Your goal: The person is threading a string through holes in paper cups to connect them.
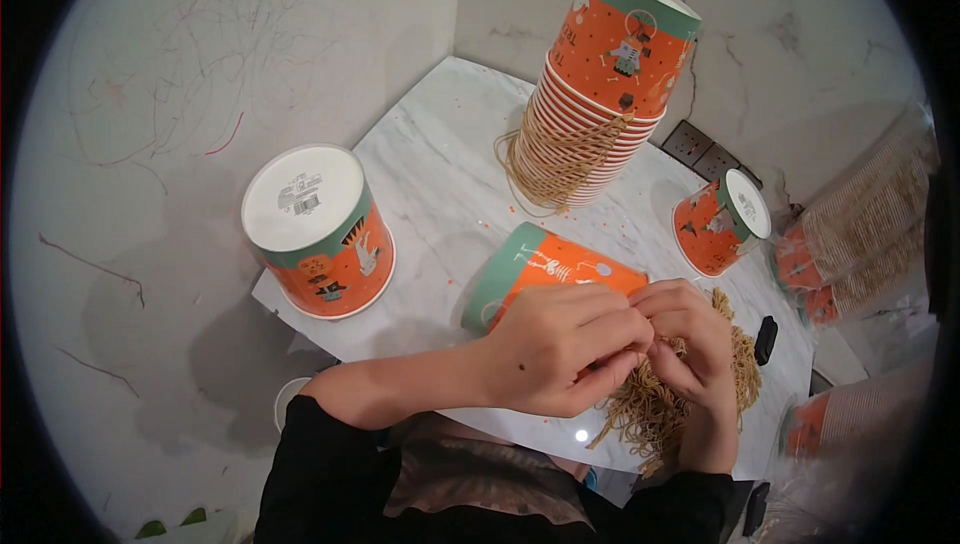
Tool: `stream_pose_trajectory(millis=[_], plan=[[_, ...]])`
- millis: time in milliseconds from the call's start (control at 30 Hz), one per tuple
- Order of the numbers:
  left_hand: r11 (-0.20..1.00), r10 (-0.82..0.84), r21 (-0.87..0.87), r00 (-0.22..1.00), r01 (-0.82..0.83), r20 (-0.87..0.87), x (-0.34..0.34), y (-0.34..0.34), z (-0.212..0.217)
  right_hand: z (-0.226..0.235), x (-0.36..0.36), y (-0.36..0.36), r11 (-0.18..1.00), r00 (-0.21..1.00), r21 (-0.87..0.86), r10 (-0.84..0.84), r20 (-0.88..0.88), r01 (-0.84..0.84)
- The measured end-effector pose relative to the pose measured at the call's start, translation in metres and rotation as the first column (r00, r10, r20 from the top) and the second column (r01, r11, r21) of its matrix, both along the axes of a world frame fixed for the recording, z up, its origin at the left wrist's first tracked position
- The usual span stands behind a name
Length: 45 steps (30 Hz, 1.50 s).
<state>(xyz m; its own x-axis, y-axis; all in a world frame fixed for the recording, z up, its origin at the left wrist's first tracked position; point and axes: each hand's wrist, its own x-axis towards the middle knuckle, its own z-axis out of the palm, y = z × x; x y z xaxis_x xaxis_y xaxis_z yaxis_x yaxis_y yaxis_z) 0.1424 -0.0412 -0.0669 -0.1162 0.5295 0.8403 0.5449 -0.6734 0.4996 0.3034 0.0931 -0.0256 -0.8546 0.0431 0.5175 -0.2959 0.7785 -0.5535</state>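
Observation:
An orange paper bucket with a green band lies on its side on the marbled table, its mouth end toward my hands. My left hand rests across it, fingers curled and pinched near its rim. My right hand meets it there, thumb and fingers bent together. The fingertips hide whatever is between them. Under and beside my right hand spreads a loose heap of tan cords.
Upside-down buckets stand at the left and far right. A tall bucket stack at the back carries looped tan cord. Plastic-wrapped stacks line the right side. A small black object lies near the right edge; wall sockets sit behind.

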Motion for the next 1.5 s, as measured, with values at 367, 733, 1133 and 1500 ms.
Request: stream_pose_trajectory(millis=[367,733,1133,1500], plan=[[0.998,0.04,-0.044,0.998,-0.042,-0.057,-0.004,-0.004,0.005,0.003,-0.002,-0.011,0.988,0.996,0.127,-0.092,-0.013,0.093],[0.955,-0.025,-0.296,0.999,0.014,-0.034,-0.018,-0.008,0.017,-0.004,0.003,-0.026,0.978,0.976,-0.03,-0.206,-0.076,0.205],[0.937,-0.015,-0.347,0.998,0.037,0.068,-0.016,-0.01,0.011,-0.02,0.004,-0.044,0.935,0.908,0.026,-0.336,-0.249,0.353],[0.925,0.047,-0.378,0.999,-0.039,0.013,-0.016,-0.012,0.018,-0.028,0.002,-0.04,0.89,0.859,0.162,-0.342,-0.381,0.426]])
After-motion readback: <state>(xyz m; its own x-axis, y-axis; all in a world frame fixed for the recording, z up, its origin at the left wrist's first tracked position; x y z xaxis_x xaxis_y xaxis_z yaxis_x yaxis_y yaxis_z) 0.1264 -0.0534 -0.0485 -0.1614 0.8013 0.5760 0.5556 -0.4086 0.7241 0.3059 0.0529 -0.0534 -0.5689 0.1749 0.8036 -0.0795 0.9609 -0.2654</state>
